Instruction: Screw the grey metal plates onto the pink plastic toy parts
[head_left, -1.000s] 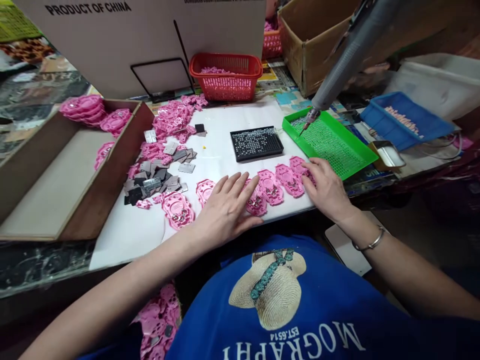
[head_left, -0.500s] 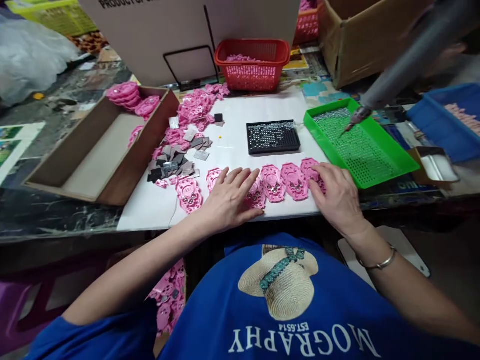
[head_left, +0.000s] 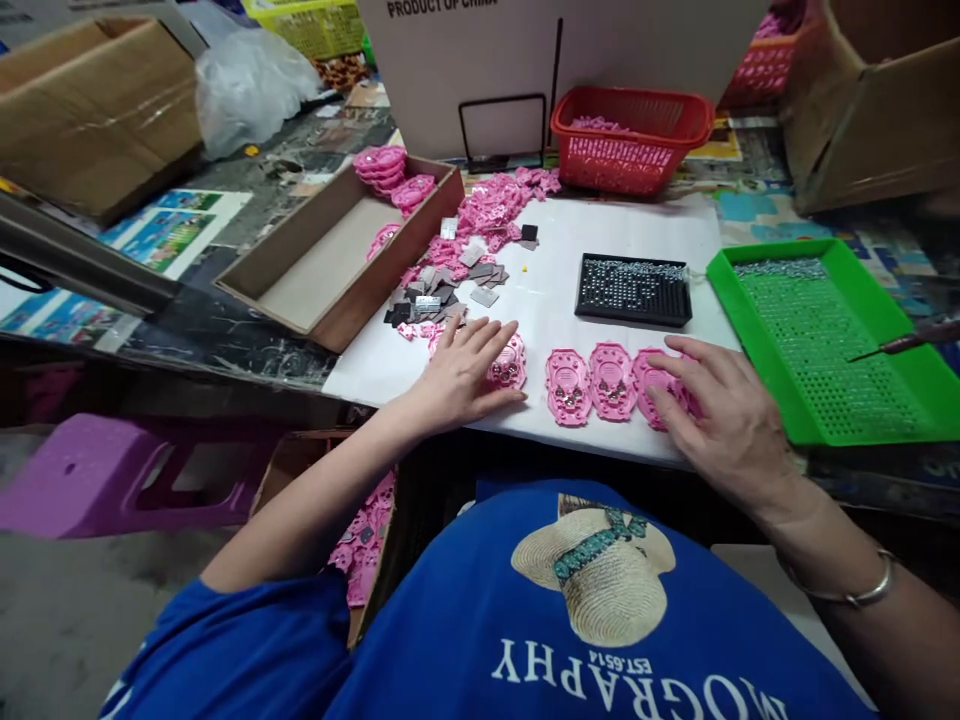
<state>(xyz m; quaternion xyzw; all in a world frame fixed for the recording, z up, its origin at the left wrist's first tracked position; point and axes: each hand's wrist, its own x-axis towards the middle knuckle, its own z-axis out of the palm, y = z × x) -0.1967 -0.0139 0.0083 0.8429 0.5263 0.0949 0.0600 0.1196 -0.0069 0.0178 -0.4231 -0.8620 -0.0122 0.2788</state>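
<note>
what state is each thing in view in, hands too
left hand: spread, palm down
right hand: palm down, fingers bent
pink plates: lying flat
black tray: open, partly filled
green tray: open, part full
red basket: upright, part full
cardboard tray: open, part full
screwdriver: tilted

left hand [head_left: 469, 375] palm down, fingers spread, over pink parts [head_left: 508, 362] near the small plates [head_left: 435, 297]. right hand [head_left: 727, 415] at right end of the row of pink pieces [head_left: 612, 382], fingers on it. black screw tray [head_left: 634, 290] behind row; green tray [head_left: 844, 345] right of it, driver tip [head_left: 874, 353] above.
</note>
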